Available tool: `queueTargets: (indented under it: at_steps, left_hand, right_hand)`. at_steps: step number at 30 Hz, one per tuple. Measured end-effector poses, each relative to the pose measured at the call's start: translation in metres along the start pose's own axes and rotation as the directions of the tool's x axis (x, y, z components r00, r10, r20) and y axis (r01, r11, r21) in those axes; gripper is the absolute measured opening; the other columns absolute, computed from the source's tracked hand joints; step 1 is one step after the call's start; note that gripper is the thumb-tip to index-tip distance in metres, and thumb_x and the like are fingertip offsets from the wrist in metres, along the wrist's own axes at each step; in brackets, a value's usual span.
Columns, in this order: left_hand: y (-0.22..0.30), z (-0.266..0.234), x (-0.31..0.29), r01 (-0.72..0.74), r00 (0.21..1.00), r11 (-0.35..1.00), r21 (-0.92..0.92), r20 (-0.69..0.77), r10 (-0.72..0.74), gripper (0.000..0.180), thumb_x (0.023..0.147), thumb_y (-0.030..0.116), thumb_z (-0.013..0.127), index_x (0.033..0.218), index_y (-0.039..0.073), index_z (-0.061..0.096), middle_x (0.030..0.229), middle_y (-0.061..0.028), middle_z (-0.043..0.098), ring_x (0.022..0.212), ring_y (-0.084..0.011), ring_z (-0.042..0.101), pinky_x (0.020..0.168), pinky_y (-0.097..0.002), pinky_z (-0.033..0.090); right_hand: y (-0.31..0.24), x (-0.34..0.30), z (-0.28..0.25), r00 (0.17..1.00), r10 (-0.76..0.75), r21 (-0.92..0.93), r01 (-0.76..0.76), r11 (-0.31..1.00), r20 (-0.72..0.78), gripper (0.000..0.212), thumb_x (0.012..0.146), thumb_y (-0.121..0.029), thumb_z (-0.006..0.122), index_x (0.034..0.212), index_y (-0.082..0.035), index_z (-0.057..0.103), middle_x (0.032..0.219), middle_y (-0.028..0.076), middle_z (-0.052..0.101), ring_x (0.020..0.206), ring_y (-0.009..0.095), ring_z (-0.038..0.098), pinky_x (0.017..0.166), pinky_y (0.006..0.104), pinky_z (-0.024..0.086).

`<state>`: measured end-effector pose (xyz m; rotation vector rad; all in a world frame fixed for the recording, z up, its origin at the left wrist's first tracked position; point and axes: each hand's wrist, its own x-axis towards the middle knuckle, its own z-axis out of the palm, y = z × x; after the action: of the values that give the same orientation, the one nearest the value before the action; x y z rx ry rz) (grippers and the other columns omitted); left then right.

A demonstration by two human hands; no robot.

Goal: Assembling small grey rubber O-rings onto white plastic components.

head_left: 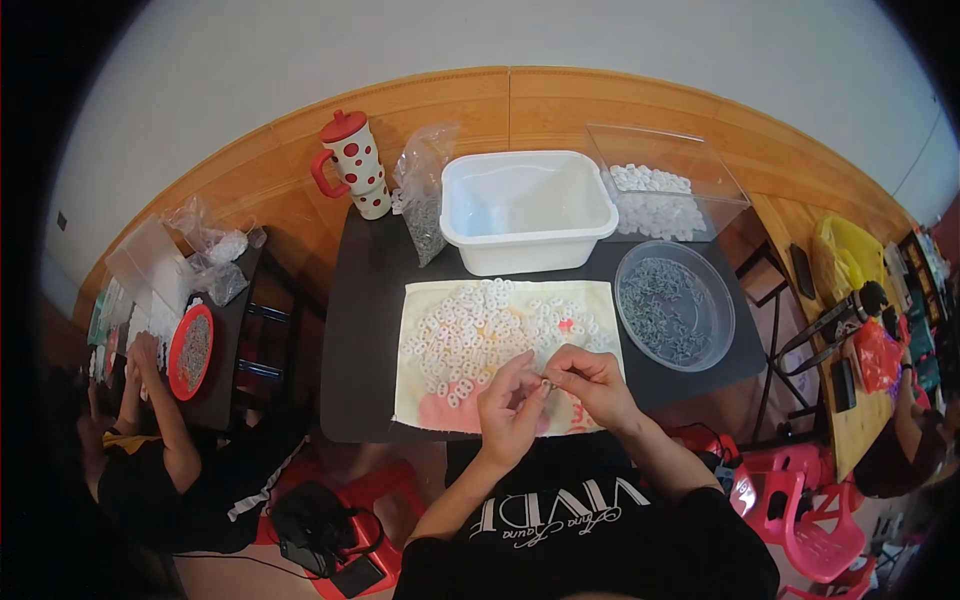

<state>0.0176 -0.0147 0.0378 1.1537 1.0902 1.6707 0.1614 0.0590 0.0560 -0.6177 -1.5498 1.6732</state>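
Observation:
My left hand (511,412) and my right hand (592,387) meet over the near edge of a pale printed cloth (412,345). Fingertips of both pinch at one spot, around something too small to make out, with a light part and perhaps a darker one. Just beyond the hands, a loose heap of small white plastic pieces with holes (470,335) covers much of the cloth. To the right of the cloth stands a round clear tub (727,325) holding many small grey metal-looking parts (665,310).
Behind the cloth is a white basin (530,262). A clear box (725,210) of white pieces, a bag of grey parts (425,225) and a spotted tumbler (358,170) stand around it on the dark table (360,300). Other people work at side tables; a red tray (178,370) lies left.

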Motion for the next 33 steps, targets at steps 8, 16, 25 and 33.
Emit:
queueTargets:
  at_steps: [8, 16, 25, 33]
  left_hand:
    - [-0.011, 0.001, 0.000, -0.113, 0.992, 0.991, 0.072, -0.051, 0.117, 0.042, 0.088, -0.007, 0.061, 0.128, -0.004, 0.052, 0.085, -0.0045, 0.062, 0.069, -0.0057, 0.056, 0.059, -0.0188, 0.045]
    - [-0.011, -0.002, 0.004, -0.063, 0.998, 0.995, 0.079, -0.004, 0.064, 0.043, 0.086, -0.007, 0.063, 0.129, -0.004, 0.052, 0.085, -0.0044, 0.061, 0.076, -0.0074, 0.057, 0.066, -0.0208, 0.047]
    - [-0.016, -0.001, 0.003, -0.114, 0.993, 0.991, 0.065, 0.036, 0.112, 0.045, 0.086, -0.009, 0.062, 0.129, -0.004, 0.052, 0.083, -0.0053, 0.061, 0.073, -0.0076, 0.057, 0.063, -0.0210, 0.046]
    - [-0.016, 0.003, -0.004, -0.097, 0.995, 0.994, 0.057, 0.008, 0.096, 0.044, 0.086, -0.010, 0.059, 0.129, -0.004, 0.052, 0.083, -0.0049, 0.061, 0.065, -0.0053, 0.054, 0.056, -0.0192, 0.043]
  right_hand:
    - [0.000, -0.001, -0.001, 1.000, 0.011, 0.045, -0.012, 0.999, 0.013, 0.006, 0.092, 0.001, 0.060, 0.092, 0.004, 0.064, 0.091, 0.003, 0.061, 0.085, 0.010, 0.056, 0.077, 0.0237, 0.045]
    - [-0.018, 0.010, -0.011, 0.957, -0.289, -0.387, 0.270, 0.882, 0.008, 0.028, 0.086, 0.007, 0.062, 0.112, -0.001, 0.064, 0.096, 0.009, 0.064, 0.085, 0.015, 0.062, 0.077, 0.0264, 0.049]
    - [-0.020, 0.010, -0.010, 0.952, -0.241, -0.452, 0.301, 0.840, 0.186, 0.033, 0.084, 0.010, 0.061, 0.115, -0.002, 0.060, 0.088, 0.010, 0.060, 0.080, 0.019, 0.061, 0.074, 0.0287, 0.050]
    - [-0.010, 0.006, -0.009, 0.948, -0.227, -0.468, 0.308, 0.828, 0.221, 0.026, 0.086, 0.009, 0.057, 0.109, -0.001, 0.059, 0.089, 0.011, 0.060, 0.080, 0.021, 0.061, 0.072, 0.0298, 0.049]
